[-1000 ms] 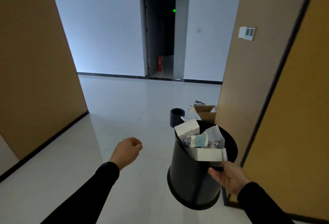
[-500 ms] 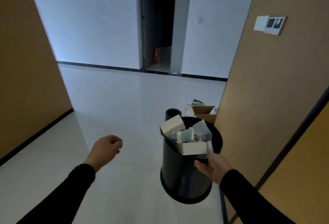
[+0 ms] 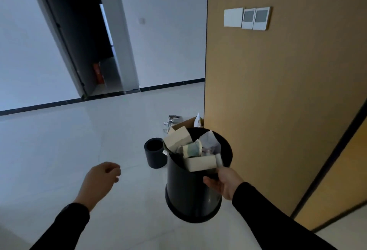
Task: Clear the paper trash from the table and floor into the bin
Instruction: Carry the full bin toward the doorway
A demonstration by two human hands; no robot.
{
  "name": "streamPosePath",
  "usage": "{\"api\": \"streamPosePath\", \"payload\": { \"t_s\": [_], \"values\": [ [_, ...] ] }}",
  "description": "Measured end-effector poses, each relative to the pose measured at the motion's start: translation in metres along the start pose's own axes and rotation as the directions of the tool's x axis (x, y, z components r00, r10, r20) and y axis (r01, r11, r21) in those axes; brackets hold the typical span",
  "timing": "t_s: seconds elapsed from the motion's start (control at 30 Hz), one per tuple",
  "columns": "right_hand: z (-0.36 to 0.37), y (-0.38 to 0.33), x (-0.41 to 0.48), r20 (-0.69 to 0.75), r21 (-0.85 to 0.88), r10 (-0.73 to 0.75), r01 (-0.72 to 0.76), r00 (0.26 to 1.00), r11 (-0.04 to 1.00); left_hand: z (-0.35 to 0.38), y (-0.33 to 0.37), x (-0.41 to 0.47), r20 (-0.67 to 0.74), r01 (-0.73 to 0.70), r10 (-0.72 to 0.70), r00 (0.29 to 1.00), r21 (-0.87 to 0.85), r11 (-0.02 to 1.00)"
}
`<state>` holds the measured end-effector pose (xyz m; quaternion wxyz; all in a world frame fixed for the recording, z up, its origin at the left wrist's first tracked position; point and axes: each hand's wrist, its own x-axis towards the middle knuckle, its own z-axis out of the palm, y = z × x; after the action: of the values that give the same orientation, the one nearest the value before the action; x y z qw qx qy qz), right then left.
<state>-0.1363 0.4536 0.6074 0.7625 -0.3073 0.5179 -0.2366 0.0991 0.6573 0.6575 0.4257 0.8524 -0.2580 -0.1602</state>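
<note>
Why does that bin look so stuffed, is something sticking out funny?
Yes. The black bin, carried by the right hand, is overfull: white boxes and crumpled paper poke above its rim. Ahead on the floor, a cardboard box with loose wrappers sits beside a small bin.

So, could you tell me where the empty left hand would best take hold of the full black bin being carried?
Probably the bin's bare left wall, just under the rim, coming in from the left. The right hand has a grip on the near-right rim only, the bin hangs tilted, and boxes stick out above the rim, so the top is crowded. The left hand is free beside it.
</note>
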Motion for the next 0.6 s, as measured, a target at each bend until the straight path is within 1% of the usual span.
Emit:
{"api": "streamPosePath", "payload": {
  "t_s": [0.17,0.33,0.47,0.6],
  "values": [
    [0.028,-0.028,0.062,-0.098,0.061,-0.019,0.026,0.995,0.998,0.029,0.024,0.093,0.108,-0.065,0.065,0.992,-0.007,0.998],
    [0.046,-0.056,0.141,-0.164,0.151,-0.023,0.048,0.986,0.987,0.077,0.045,0.188,0.191,-0.107,0.098,0.977,0.040,0.993],
    [0.053,-0.076,0.201,-0.221,0.241,0.013,0.042,0.975,0.970,0.122,0.070,0.256,0.280,-0.138,0.108,0.954,0.093,0.986],
    [0.047,-0.092,0.230,-0.263,0.344,0.099,-0.002,0.960,0.939,0.179,0.107,0.309,0.400,-0.199,0.130,0.907,0.136,0.971]
  ]
}}
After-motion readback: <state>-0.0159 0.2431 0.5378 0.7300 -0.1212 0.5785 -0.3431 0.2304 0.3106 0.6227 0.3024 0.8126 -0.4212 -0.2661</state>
